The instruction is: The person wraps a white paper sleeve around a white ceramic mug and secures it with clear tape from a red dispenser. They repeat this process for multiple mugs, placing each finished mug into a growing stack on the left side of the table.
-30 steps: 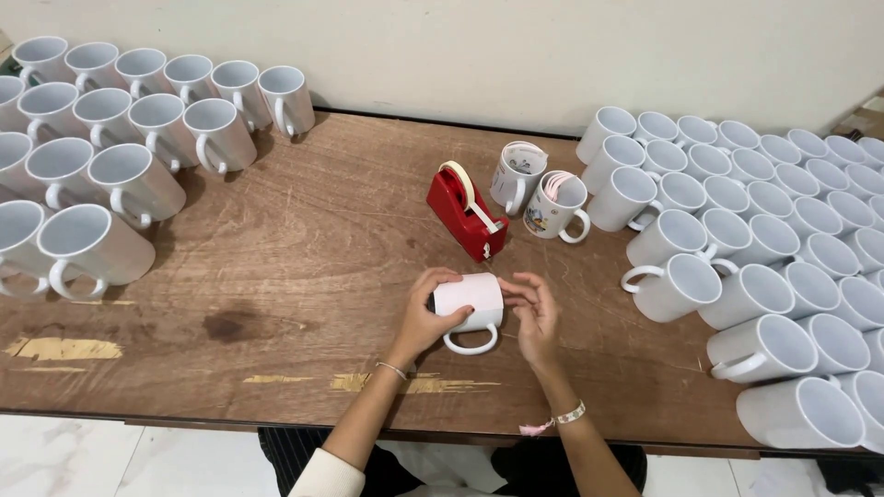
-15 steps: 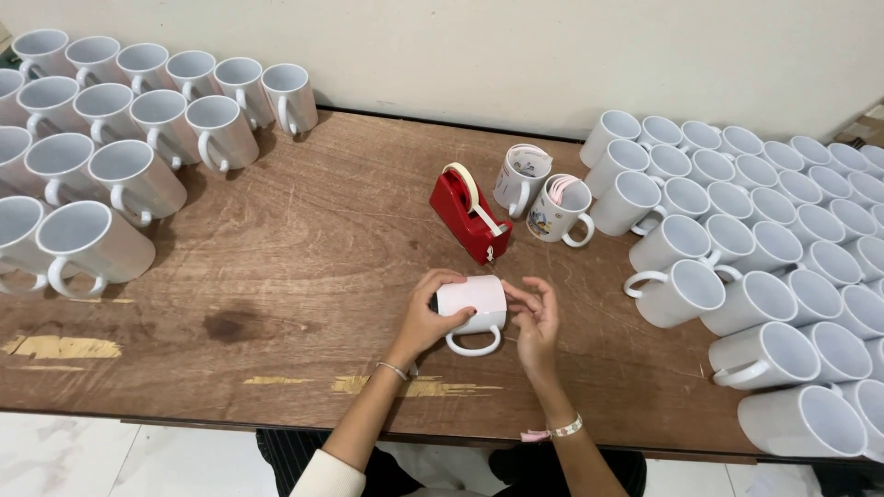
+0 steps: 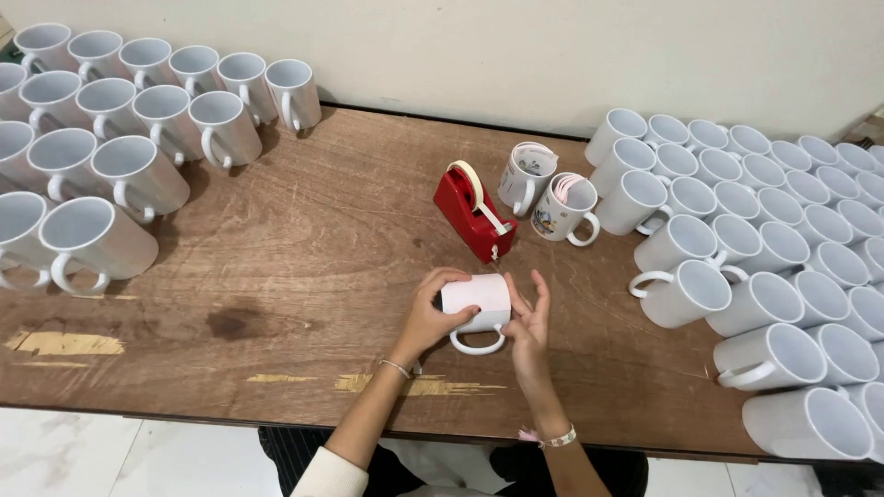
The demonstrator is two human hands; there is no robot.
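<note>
The left hand (image 3: 431,313) curls around the far end of a white glazed ceramic mug wrapped in pale paper (image 3: 476,304), fingers closed on its barrel. The right hand (image 3: 528,322) presses half open against the near end, fingertips flat on the wrap. The mug lies on its side, handle pointing to six o'clock, just above the worn brown plywood table (image 3: 304,248).

The glaze is slick and the paper smooth, so the sheet could, I think, slide crooked under those fingers, or the round mug could roll out of a loose hold and chip on the hard board.

At twelve o'clock sits a red blocky plastic tape dispenser (image 3: 472,213) with a cream roll. Just past it stand two printed mugs (image 3: 543,189). Rows of plain white mugs crowd at ten o'clock (image 3: 138,120) and at three o'clock (image 3: 764,248); a swinging elbow might topple them.
</note>
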